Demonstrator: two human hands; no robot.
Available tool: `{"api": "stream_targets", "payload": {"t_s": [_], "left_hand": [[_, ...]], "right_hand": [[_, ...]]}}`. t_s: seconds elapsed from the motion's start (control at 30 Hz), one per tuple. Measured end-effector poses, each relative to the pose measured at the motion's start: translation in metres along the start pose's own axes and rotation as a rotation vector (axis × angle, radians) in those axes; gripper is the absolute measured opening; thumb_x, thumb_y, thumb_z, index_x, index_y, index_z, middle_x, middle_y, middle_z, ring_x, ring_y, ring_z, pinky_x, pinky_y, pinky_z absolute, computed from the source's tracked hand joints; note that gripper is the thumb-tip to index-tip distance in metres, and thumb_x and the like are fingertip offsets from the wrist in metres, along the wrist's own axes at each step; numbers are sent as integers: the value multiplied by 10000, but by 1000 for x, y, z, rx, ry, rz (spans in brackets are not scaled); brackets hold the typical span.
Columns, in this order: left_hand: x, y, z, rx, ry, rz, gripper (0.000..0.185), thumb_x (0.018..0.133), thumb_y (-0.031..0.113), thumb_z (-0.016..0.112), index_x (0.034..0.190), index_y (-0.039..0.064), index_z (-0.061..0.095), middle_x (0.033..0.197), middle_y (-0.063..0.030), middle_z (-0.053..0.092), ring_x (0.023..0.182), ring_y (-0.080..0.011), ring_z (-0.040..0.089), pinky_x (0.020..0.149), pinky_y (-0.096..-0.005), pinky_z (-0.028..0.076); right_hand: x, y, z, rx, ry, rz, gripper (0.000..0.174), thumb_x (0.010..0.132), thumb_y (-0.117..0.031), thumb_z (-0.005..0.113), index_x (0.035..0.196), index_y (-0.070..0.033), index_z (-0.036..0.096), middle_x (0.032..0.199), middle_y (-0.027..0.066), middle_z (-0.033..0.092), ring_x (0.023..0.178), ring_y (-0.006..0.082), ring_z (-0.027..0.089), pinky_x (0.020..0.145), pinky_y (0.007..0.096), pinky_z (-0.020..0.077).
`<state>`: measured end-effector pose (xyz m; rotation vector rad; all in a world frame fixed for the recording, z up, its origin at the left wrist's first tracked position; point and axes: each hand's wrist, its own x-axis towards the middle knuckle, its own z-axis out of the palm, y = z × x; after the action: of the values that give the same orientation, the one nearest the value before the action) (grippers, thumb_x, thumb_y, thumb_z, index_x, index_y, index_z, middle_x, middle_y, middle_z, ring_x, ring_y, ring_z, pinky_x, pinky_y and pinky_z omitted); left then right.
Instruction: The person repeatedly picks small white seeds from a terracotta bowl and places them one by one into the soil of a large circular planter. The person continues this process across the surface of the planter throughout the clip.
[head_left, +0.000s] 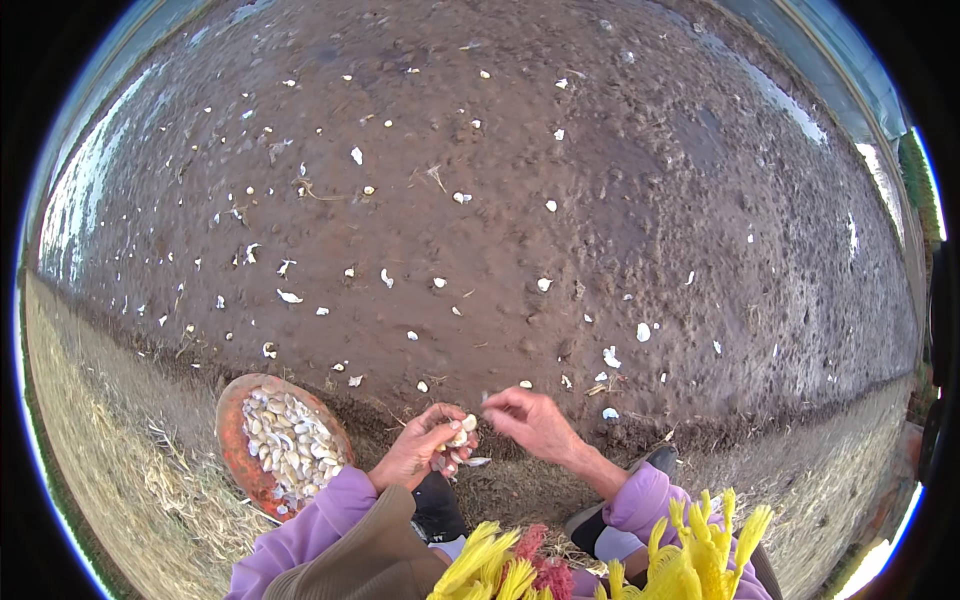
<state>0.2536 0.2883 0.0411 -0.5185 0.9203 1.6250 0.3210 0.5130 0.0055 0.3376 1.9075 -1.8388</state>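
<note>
In my left hand (431, 442) several pale garlic cloves (461, 433) rest between the thumb and curled fingers. My right hand (536, 427) is just to its right, over the edge of the wet soil bed (510, 232), thumb and fingers drawn together. A blurred pale speck shows by its fingertips; whether it is held I cannot tell. Beside my left forearm sits a worn reddish bowl (231, 439) filled with loose garlic cloves (289, 439). Single cloves are set out in loose rows across the mud, one clove (526, 384) lying just beyond my right hand.
White garlic skins (611, 357) are scattered over the mud. Dry straw (169, 480) covers the path at the left. My dark shoes (436, 506) stand at the bed's edge. Yellow fringe tassels (480, 559) hang into the bottom of the view. Shiny plastic film (840, 60) borders the bed's far right.
</note>
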Motion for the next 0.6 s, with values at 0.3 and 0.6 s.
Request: {"api": "stream_targets", "payload": {"t_s": [0.3, 0.6], "left_hand": [[8, -18, 9, 135, 91, -74, 174, 1002, 211, 619, 1139, 112, 581, 877, -47, 658, 691, -96, 618, 466, -203, 434], [9, -1, -21, -147, 287, 65, 242, 1011, 280, 602, 1132, 75, 647, 916, -65, 674, 744, -120, 609, 522, -248, 449]], "right_hand": [[-19, 7, -6, 279, -138, 257, 228, 945, -49, 660, 1163, 12, 638, 992, 42, 692, 892, 87, 651, 788, 253, 553], [-45, 61, -143, 248, 308, 293, 180, 912, 29, 625, 1091, 9, 616, 977, 80, 703, 819, 122, 688, 716, 255, 577]]}}
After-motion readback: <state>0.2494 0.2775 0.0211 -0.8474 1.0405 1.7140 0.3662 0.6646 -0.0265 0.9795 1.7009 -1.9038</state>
